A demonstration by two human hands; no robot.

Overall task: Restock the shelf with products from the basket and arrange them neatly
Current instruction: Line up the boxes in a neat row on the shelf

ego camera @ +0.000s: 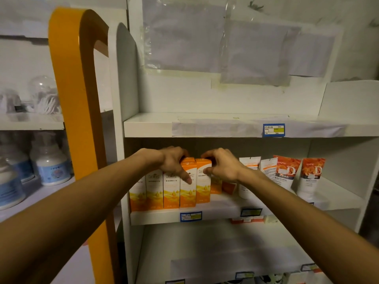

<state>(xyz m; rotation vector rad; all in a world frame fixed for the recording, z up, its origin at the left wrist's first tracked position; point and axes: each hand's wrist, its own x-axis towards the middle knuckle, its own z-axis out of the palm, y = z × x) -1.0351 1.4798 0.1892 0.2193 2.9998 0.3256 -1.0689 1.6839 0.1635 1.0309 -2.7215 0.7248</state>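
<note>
Landmark: blue price tag on the front lip of the middle shelf; all places below given relative to it.
Boxes: row of orange-and-white product boxes standing upright directly above the tag and up-left of it, faces forward, sides touching.
Box in hand: fourth orange box straight above the tag, upright, standing slightly forward of the three to its left.
Neighbour box: fifth orange box just up-right of the tag, touching the fourth, set a little further back.
Left hand: above the tag, curled over the top of the fourth box, thumb pressed down its front face; gripping that box.
Right hand: up-right of the tag, fingers curled on the top corner of the fifth box, thumb on its front; pinching that box.
Other stock: white tubes and orange-printed tubes well to the right of the tag, leaning back on the same shelf.
Basket: not in view.
Upper shelf: far above the tag, bare apart from taped paper.
Done so far: judging by the row, several boxes already shelved and aligned.
Left to do: squaring the last two boxes flush with the row; stock remaining in the basket cannot be told.
</note>
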